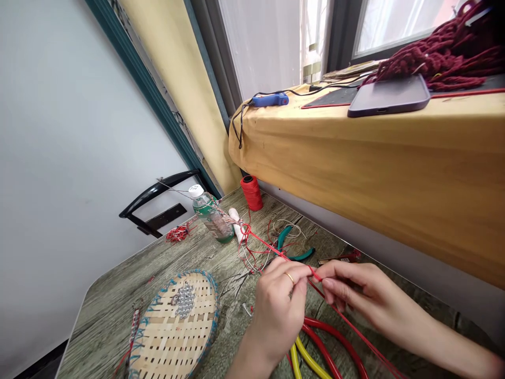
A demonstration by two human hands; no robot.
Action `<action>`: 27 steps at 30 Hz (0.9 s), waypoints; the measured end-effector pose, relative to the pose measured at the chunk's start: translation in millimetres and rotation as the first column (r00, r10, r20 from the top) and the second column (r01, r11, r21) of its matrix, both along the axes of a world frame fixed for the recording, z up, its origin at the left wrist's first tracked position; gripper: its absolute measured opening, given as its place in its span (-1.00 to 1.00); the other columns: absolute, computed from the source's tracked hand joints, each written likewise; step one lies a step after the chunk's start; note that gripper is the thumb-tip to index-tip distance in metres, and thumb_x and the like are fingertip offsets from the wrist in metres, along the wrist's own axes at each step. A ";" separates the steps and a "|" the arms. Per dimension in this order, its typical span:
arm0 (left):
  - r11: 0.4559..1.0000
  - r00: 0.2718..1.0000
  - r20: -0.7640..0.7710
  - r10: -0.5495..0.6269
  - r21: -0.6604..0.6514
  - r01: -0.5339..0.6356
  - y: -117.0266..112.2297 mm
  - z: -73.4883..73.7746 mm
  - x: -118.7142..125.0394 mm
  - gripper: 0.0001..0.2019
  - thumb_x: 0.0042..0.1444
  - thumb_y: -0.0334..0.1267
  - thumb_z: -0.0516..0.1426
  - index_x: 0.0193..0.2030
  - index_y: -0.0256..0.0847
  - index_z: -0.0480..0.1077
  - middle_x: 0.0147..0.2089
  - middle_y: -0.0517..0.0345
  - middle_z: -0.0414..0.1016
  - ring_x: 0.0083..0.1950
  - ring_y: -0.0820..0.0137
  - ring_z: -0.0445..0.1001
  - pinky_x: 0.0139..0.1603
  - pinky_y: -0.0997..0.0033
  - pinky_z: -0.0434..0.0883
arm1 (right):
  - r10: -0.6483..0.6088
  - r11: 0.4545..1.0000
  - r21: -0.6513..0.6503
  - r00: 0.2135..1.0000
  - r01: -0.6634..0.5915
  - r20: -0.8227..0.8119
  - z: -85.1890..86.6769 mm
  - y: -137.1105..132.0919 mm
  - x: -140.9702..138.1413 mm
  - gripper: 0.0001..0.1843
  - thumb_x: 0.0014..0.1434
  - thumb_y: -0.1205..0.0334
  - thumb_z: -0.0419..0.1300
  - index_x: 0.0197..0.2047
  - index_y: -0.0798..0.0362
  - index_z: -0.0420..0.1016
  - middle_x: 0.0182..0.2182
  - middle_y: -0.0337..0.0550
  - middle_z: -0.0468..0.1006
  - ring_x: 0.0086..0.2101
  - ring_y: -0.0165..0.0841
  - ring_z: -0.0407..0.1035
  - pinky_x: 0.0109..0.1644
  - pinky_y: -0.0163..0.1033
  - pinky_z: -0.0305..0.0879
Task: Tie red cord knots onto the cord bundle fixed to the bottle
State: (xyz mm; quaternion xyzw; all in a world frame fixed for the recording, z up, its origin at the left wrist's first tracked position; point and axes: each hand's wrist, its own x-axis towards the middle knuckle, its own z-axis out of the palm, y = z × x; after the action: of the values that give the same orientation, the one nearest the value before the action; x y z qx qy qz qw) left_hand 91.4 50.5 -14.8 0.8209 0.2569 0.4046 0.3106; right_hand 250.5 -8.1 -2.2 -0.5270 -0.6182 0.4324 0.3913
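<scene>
A red cord (268, 245) runs taut from a knotted loop beside the plastic bottle (215, 218) down to my fingers. My left hand (282, 300), with a ring on one finger, pinches the cord between thumb and forefinger. Right beside it, my right hand (351, 287) grips the same cord with its fingertips, close to a small crossing of strands. Loose red ends trail from there toward the lower right. Behind my hands lie teal-handled pliers (294, 245). Under them are red and yellow handles (331, 337), whose tool heads are hidden.
A woven bamboo tray (165, 331) with small silvery pieces lies at left. A red thread spool (251, 193) stands at the back, near a white roll (236, 225). On the yellow-covered ledge rest a phone (390, 97), a blue device (270, 100) and dark red yarn (437, 60).
</scene>
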 end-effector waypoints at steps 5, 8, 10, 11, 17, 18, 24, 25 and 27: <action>0.958 0.997 0.031 0.065 -0.283 -0.053 -5.0 6.5 4.0 -0.93 0.03 -0.39 0.13 -0.34 -0.26 0.45 -0.33 0.10 0.50 -0.24 0.39 0.42 -0.17 0.37 0.38 | -0.086 0.936 0.349 0.939 -0.038 0.333 -3.4 -4.6 -5.7 -0.80 0.20 0.37 -0.05 -0.26 0.06 0.38 -0.39 -0.14 0.49 -0.41 -0.41 0.36 -0.30 -0.34 0.27; 0.894 0.991 0.080 0.111 -0.442 -0.064 -7.5 4.1 7.0 -0.95 0.01 -0.33 0.16 -0.38 -0.25 0.44 -0.34 0.10 0.50 -0.27 0.39 0.45 -0.21 0.38 0.41 | -0.090 0.943 0.327 0.908 -0.054 0.409 -7.4 -5.4 -6.9 -0.79 0.22 0.37 -0.09 -0.32 0.08 0.35 -0.46 -0.15 0.47 -0.48 -0.43 0.32 -0.37 -0.35 0.24; 0.845 0.987 0.103 0.121 -0.532 -0.048 -9.2 2.6 8.4 -0.94 0.03 -0.34 0.13 -0.38 -0.26 0.42 -0.35 0.09 0.50 -0.30 0.39 0.46 -0.24 0.38 0.42 | -0.079 0.965 0.259 0.903 -0.036 0.422 -7.7 -5.5 -7.1 -0.77 0.24 0.30 -0.10 -0.36 0.09 0.34 -0.51 -0.18 0.44 -0.52 -0.45 0.27 -0.42 -0.36 0.21; 0.825 0.986 0.107 0.127 -0.563 -0.045 -10.0 2.4 9.0 -0.94 0.04 -0.34 0.12 -0.38 -0.27 0.41 -0.36 0.08 0.50 -0.31 0.39 0.46 -0.26 0.39 0.42 | -0.072 0.975 0.222 0.907 -0.024 0.416 -7.1 -5.5 -7.2 -0.75 0.25 0.26 -0.10 -0.38 0.09 0.33 -0.53 -0.19 0.43 -0.54 -0.46 0.25 -0.44 -0.37 0.20; 0.874 0.978 -0.019 0.205 -0.446 -0.192 -12.3 2.7 13.7 -0.91 -0.01 -0.47 0.05 -0.40 -0.24 0.33 -0.37 0.10 0.46 -0.32 0.38 0.43 -0.25 0.34 0.40 | -0.023 0.990 0.142 0.946 -0.024 0.324 -1.6 -2.9 -9.7 -0.74 0.25 0.20 -0.10 -0.38 0.08 0.32 -0.49 -0.19 0.44 -0.49 -0.44 0.28 -0.39 -0.37 0.19; 0.904 0.977 -0.043 0.209 -0.373 -0.210 -12.1 2.4 14.1 -0.89 -0.01 -0.49 0.03 -0.40 -0.24 0.32 -0.37 0.10 0.44 -0.32 0.37 0.42 -0.25 0.32 0.39 | -0.027 0.988 0.155 0.947 -0.024 0.319 -1.5 -2.3 -10.2 -0.74 0.25 0.21 -0.10 -0.38 0.08 0.31 -0.49 -0.18 0.44 -0.49 -0.44 0.28 -0.39 -0.37 0.18; 0.975 0.966 -0.138 0.219 0.048 -0.215 -10.3 -1.5 13.5 -0.80 0.06 -0.53 -0.11 -0.44 -0.23 0.25 -0.46 0.10 0.35 -0.38 0.35 0.32 -0.33 0.30 0.31 | -0.061 0.982 0.191 0.935 -0.008 0.351 -2.9 -0.2 -11.9 -0.75 0.25 0.23 -0.13 -0.43 0.07 0.20 -0.56 -0.23 0.36 -0.57 -0.46 0.15 -0.46 -0.37 0.09; 0.973 0.963 -0.149 0.226 0.087 -0.214 -10.1 -2.0 13.4 -0.80 0.07 -0.53 -0.12 -0.44 -0.23 0.24 -0.47 0.11 0.34 -0.40 0.35 0.31 -0.35 0.31 0.31 | -0.062 0.981 0.192 0.933 -0.008 0.354 -2.6 0.0 -11.9 -0.76 0.25 0.23 -0.13 -0.44 0.06 0.19 -0.57 -0.24 0.35 -0.57 -0.46 0.13 -0.47 -0.36 0.08; 0.965 0.956 -0.160 0.245 0.132 -0.225 -9.4 -2.6 13.5 -0.81 0.09 -0.52 -0.12 -0.42 -0.22 0.21 -0.49 0.12 0.32 -0.42 0.36 0.30 -0.39 0.33 0.30 | -0.051 0.983 0.183 0.932 -0.017 0.360 -1.1 0.5 -11.7 -0.75 0.25 0.23 -0.14 -0.43 0.06 0.18 -0.56 -0.24 0.35 -0.57 -0.47 0.11 -0.46 -0.36 0.06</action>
State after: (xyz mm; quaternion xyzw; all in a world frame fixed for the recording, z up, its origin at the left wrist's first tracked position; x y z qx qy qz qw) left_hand 104.9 41.0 -17.4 0.8329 0.3559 0.3789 0.1898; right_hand 238.8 -7.5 -3.3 -0.5648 -0.7125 0.2654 0.3207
